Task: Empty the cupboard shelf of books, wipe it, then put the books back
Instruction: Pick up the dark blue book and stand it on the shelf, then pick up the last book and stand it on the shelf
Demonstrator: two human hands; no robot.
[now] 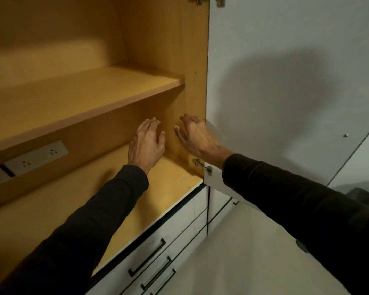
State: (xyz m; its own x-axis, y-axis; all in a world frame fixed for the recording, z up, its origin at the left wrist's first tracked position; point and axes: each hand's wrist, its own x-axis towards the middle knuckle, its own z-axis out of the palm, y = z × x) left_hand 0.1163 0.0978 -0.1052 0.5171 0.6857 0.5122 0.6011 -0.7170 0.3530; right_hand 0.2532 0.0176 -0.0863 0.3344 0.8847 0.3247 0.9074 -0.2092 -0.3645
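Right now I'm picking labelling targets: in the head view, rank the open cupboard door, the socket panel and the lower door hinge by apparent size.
1. open cupboard door
2. socket panel
3. lower door hinge

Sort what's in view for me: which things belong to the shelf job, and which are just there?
Job:
- lower shelf, no books on it
- left hand, empty
- right hand, empty, at the cupboard side panel

Just there:
- upper shelf
- socket strip
- open door
- drawers
- hinge
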